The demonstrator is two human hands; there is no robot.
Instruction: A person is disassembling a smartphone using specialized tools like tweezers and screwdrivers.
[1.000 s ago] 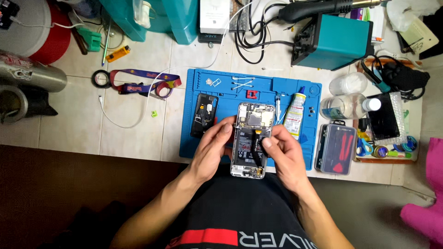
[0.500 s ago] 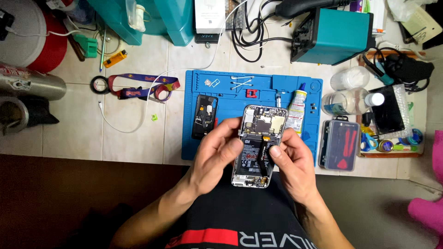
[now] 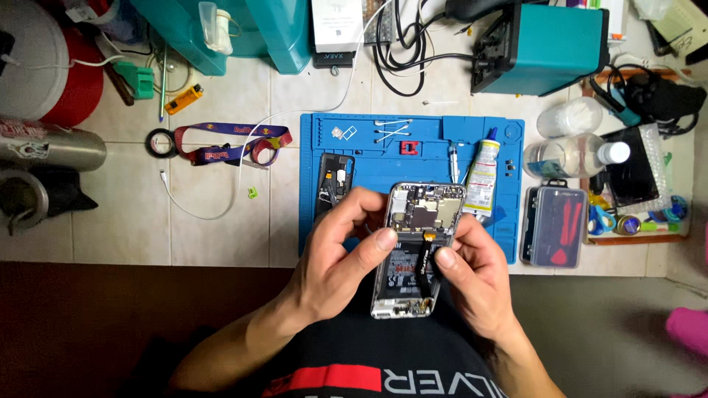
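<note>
Since the earlier frames, both hands have lifted the phone a little nearer to the camera and the thumbs moved inward. On the tiled table [image 3: 221,221] lies a blue work mat [image 3: 383,158], with a teal station [image 3: 546,48] far behind it. Over the near edge of the mat, the opened phone [image 3: 417,243] is held between both hands. The left hand [image 3: 335,265] grips its left side, thumb pressed on the middle. The right hand [image 3: 476,276] holds the right side, and its thumb seems to press a black flex strip [image 3: 424,262]. A glue tube [image 3: 481,177] lies just right of the phone.
</note>
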